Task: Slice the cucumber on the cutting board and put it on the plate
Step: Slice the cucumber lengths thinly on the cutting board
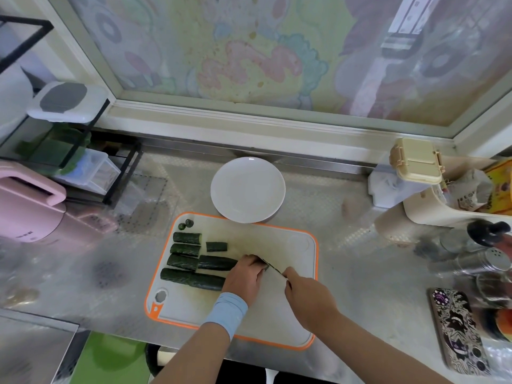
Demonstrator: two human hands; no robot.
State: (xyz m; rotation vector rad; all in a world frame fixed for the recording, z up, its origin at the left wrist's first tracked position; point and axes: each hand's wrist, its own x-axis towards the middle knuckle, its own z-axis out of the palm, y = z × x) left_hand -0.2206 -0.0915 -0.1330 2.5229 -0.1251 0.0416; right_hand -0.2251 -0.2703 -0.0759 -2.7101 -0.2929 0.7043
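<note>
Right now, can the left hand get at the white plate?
Probably yes. The white plate sits at the far edge of the cutting board, only bare board between it and the left hand. That hand holds a cucumber piece beside the knife, so it must let go first.

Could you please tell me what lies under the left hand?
A cucumber piece runs in under the left hand from the left; the hand covers its cut end and part of the knife.
</note>
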